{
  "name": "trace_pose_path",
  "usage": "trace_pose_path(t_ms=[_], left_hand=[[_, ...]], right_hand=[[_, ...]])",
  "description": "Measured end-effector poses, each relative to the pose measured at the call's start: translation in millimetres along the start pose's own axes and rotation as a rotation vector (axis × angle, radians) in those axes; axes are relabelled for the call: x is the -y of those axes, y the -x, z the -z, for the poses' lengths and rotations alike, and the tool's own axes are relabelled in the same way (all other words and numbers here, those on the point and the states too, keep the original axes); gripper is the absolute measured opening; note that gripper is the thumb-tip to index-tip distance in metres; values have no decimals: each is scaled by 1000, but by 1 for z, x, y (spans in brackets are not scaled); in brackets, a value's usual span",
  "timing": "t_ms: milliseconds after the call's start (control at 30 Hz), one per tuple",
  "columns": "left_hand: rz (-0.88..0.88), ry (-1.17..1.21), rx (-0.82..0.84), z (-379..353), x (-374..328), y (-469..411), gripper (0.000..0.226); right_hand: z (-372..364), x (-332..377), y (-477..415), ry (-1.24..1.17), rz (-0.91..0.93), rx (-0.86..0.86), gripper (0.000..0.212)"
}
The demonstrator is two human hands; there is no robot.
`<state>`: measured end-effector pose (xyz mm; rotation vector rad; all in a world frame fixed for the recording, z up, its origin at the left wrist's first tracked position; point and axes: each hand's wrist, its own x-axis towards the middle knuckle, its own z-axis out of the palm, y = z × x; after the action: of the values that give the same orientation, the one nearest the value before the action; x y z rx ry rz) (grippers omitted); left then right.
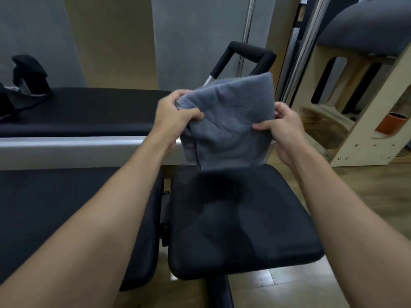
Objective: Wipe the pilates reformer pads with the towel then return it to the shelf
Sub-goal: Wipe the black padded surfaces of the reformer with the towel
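A folded grey towel (229, 121) hangs in the air above the black square pad (240, 223) at the reformer's end. My left hand (175, 116) pinches the towel's upper left corner. My right hand (284, 127) grips its right edge. The towel's lower edge hangs just over the pad's far side and casts a shadow on it. A long black pad (66, 210) lies to the left of the square one, and another long black pad (84, 110) lies beyond a silver rail (66, 150).
A padded black foot bar (249, 52) rises behind the towel. Black straps (24, 81) lie on the far pad at left. At the right stands a wooden unit (347, 121) with an orange object (389, 124) inside. Wood floor shows below right.
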<state>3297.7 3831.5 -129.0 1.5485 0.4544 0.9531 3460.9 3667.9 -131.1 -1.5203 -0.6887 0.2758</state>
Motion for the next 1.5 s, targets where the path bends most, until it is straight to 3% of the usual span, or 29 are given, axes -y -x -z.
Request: trace_pose_path(t_ms=[100, 167, 200, 267, 333, 400, 533, 667, 767, 967, 1133, 1333, 1500], left_hand=[[-24, -178, 428, 13, -16, 23, 29], [201, -328, 803, 24, -9, 46, 33], [318, -413, 893, 26, -1, 56, 35], [342, -589, 777, 22, 20, 67, 36], [217, -688, 439, 8, 41, 66, 28], [146, -784, 228, -7, 53, 67, 19], [230, -1060, 282, -21, 76, 77, 28], [326, -1059, 268, -14, 80, 82, 19], [301, -1092, 210, -15, 79, 79, 4], [210, -1216, 113, 0, 101, 70, 32], [137, -1370, 68, 47, 127, 50, 34], [128, -1350, 23, 69, 135, 36, 31], [172, -1335, -4, 68, 138, 27, 30]], right_hand=[[44, -1, 24, 166, 74, 235, 54], [75, -10, 43, 438, 31, 411, 53], [85, -14, 51, 537, -4, 439, 53], [85, -20, 61, 594, -26, 386, 52], [58, -25, 63, 602, 48, 345, 35], [14, -35, 61, 690, 137, 407, 17], [-58, -80, 73, 1013, 70, 485, 50], [-64, -109, 93, 1131, 102, 397, 56], [-56, -109, 105, 1153, 97, 333, 67], [-57, -113, 108, 1207, 87, 384, 84], [-67, -113, 98, 1208, 112, 416, 76], [-82, -102, 170, 1154, 264, 455, 74], [-109, -116, 99, 1194, 246, 509, 72]])
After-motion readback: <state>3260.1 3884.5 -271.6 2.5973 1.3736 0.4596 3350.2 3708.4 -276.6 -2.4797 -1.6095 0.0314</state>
